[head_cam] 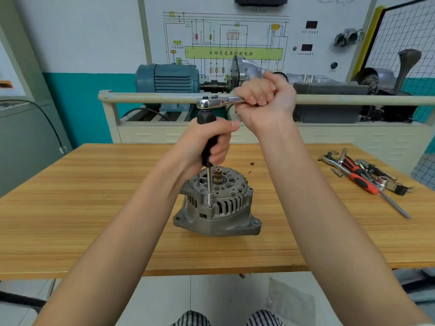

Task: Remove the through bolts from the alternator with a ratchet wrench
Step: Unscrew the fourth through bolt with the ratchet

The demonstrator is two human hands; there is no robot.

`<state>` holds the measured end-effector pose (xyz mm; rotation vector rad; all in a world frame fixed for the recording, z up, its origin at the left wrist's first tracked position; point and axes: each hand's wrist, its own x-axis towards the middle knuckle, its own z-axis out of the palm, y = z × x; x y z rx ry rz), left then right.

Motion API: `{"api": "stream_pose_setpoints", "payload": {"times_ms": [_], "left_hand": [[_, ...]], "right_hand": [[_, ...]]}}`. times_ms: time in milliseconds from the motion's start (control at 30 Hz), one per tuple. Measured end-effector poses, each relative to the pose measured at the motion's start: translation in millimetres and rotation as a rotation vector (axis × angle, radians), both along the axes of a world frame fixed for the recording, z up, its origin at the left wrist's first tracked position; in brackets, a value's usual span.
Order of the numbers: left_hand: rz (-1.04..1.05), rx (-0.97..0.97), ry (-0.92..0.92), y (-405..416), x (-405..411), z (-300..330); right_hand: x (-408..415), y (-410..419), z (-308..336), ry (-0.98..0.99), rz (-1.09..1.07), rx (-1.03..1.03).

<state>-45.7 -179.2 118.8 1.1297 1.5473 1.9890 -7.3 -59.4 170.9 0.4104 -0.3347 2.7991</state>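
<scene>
A grey alternator (226, 215) stands on the wooden table (94, 208), shaft end up. A socket (210, 198) on a long shaft sits on a through bolt at the housing's front rim. The shaft rises into a black handle (207, 140), and my left hand (211, 142) is wrapped around that handle. On top of the handle sits the chrome head of a ratchet wrench (211, 102). The wrench lies level and points right. My right hand (263, 97) is closed on its handle, above and to the right of the alternator.
A pile of tools (362, 175) lies at the table's right: red-handled ratchets, sockets and a long screwdriver. Two small dark bits (251, 164) lie behind the alternator. Beyond the table stands a training bench with a rail (150, 96) and a blue motor (167, 77).
</scene>
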Motion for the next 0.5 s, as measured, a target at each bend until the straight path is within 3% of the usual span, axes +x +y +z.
{"api": "stream_pose_setpoints", "payload": {"times_ms": [133, 367, 500], "left_hand": [[0.013, -0.012, -0.035, 1, 0, 0], [0.499, 0.001, -0.11, 19, 8, 1], [0.642, 0.013, -0.094, 24, 10, 0]], "right_hand": [[4, -2, -2, 0.027, -0.032, -0.03], [31, -36, -12, 0.256, -0.517, 0.228], [37, -54, -16, 0.375, -0.704, 0.332]]}}
